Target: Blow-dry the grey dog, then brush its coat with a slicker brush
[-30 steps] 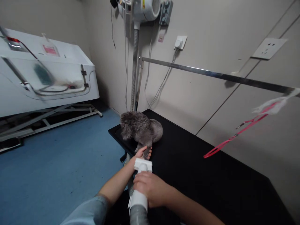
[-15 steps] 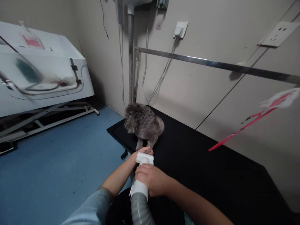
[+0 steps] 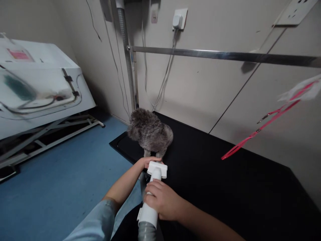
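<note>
A small grey curly-haired dog (image 3: pixel 149 132) sits at the far corner of a black grooming table (image 3: pixel 225 180). My left hand (image 3: pixel 145 162) reaches to the dog's front paws and touches them; its fingers are mostly hidden behind the white nozzle head. My right hand (image 3: pixel 160 199) is wrapped around a white dryer nozzle (image 3: pixel 153 192) with a flat brush-like head, joined to a grey ribbed hose (image 3: pixel 145 233). The nozzle head points at the dog's feet.
A steel bar (image 3: pixel 220 55) runs above the table along the wall, with a red leash (image 3: pixel 260 129) hanging from it. A grey hose and cables drop down the wall near a socket (image 3: pixel 179 18). A white machine on a metal frame (image 3: pixel 40 90) stands left on the blue floor.
The dog has risen from crouching to sitting up and turned slightly. My view has shifted down and left. My right hand has slid back along the nozzle, which stays near the paws.
</note>
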A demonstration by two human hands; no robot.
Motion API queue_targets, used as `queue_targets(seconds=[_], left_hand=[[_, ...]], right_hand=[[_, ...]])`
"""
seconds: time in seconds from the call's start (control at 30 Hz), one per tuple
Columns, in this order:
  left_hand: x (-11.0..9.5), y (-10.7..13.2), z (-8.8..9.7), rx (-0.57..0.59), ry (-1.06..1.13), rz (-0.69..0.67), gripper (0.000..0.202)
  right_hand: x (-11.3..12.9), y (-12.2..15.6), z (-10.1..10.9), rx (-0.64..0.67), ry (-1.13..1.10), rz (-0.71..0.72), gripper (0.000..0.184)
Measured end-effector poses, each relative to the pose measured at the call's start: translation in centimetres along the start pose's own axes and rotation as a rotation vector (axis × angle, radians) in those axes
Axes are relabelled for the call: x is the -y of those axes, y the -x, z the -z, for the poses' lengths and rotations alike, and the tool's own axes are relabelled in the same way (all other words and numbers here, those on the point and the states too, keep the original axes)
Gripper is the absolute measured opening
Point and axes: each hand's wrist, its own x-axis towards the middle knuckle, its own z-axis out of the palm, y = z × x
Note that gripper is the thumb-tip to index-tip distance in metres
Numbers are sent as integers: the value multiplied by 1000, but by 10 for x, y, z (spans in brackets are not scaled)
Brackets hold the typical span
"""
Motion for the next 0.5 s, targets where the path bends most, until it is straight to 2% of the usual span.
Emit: queue_targets(seconds=[0.07,0.17,0.23,0.3,0.4,0.5], left_hand=[[-6,1,-5,-1,85,-51,38],[-19,0,-16,-78,368,-329,45],[-28,-4,-22,-171,532,-448,48],[-36,-9,-26,-212,581,-438,51],[-45,-17,-30,-217,534,-359,51],[-38,-18,-34,-355,447,-390,44]], right_hand=[[-3,2,2,-88,-22,-18,27],[-10,4,7,-247,-50,-45,24],[-17,3,9,-332,-72,-76,25],[-24,2,10,-382,-89,-95,27],[-31,-2,10,-415,-80,-105,25],[-34,-4,10,-437,-91,-94,26]])
